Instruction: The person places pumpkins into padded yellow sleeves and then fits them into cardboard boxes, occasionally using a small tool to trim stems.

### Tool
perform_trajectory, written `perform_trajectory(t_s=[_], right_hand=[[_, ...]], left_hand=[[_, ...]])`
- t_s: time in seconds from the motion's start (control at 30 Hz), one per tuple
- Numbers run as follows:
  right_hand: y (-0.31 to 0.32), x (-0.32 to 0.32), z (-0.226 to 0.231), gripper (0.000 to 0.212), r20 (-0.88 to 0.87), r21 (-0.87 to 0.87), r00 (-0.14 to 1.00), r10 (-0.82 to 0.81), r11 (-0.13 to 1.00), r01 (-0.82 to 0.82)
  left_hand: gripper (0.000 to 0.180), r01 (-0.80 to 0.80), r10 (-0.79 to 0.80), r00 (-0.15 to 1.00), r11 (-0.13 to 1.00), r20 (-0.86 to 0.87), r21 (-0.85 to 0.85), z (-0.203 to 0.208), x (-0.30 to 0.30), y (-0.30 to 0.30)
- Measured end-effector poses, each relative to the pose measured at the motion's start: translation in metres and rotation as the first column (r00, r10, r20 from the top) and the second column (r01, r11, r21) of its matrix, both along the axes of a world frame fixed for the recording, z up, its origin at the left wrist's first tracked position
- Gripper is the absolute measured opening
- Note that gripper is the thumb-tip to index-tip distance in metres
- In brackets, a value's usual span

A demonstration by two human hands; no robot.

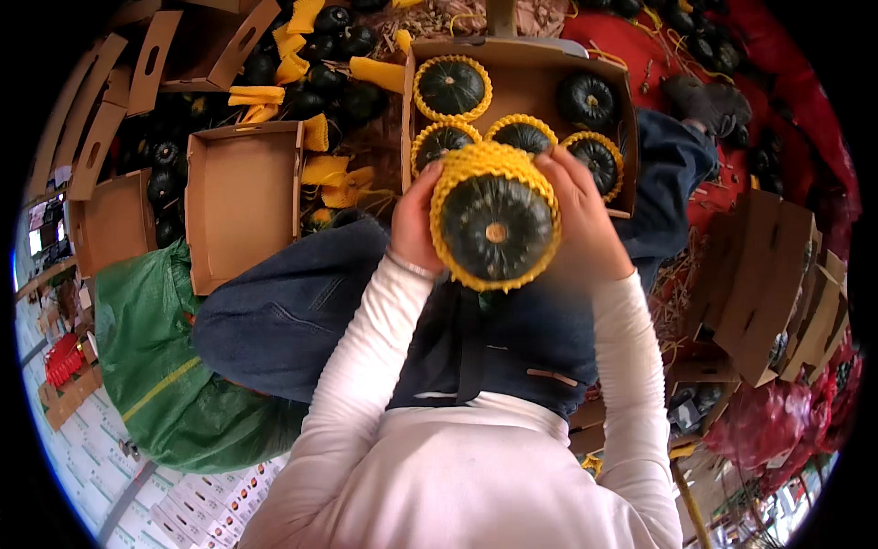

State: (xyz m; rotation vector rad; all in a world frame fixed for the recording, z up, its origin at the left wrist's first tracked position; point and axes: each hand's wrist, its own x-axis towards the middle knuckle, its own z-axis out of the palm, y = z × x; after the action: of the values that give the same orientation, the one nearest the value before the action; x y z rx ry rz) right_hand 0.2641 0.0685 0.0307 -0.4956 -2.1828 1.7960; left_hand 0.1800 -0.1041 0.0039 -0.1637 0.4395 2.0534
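Between my two hands I hold a dark green squash (495, 222) wrapped in a yellow foam net sleeve (489, 161). My left hand (417, 218) presses its left side, and my right hand (578, 206) grips the right, both closed round it. Just beyond it stands an open cardboard box (512, 78). Inside the box are several squashes: one in a yellow net (452, 88) at the far left, a bare one (586, 100) at the far right, and others in nets along the near side, partly covered by the held squash.
An open cardboard box (240, 206) lies left of my leg, beside a green sack (174, 366). Loose squashes (352, 41) and yellow net sleeves (375, 73) are heaped at the far left. Folded cartons (750, 284) and red mesh bags (759, 425) stand at the right.
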Motion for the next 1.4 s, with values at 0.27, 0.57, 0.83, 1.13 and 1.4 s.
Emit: perform_trajectory(t_s=[0.27, 0.57, 0.83, 1.13, 1.4], right_hand=[[-0.031, 0.064, -0.005, 0.058, 0.108, -0.437, 0.972, 0.208, 0.888, -0.142], [-0.049, 0.077, 0.01, 0.097, -0.092, -0.679, 0.95, 0.298, 0.679, -0.279], [-0.076, 0.052, 0.024, 0.092, 0.227, 0.461, 0.921, 0.317, 0.798, -0.388], [0.024, -0.012, -0.019, 0.069, 0.048, 0.407, 0.98, 0.193, 0.892, -0.195], [0.07, -0.115, -0.087, 0.082, 0.223, 0.931, 0.974, -0.033, 0.302, -0.203]], left_hand=[[0.065, 0.21, -0.162, 0.965, 0.949, 0.206, -0.235, 0.007, 0.078, -0.062], [0.084, -0.081, -0.009, 0.969, 0.933, -0.249, -0.351, 0.039, 0.072, -0.063], [0.1, -0.306, -0.359, 0.544, 0.756, -0.758, -0.578, 0.038, 0.073, -0.054], [0.056, -0.202, -0.663, 0.176, 0.699, -0.727, -0.686, -0.016, -0.056, 0.012], [0.077, -0.684, -0.918, -0.397, 0.305, -0.013, -0.662, -0.067, -0.148, 0.099]])
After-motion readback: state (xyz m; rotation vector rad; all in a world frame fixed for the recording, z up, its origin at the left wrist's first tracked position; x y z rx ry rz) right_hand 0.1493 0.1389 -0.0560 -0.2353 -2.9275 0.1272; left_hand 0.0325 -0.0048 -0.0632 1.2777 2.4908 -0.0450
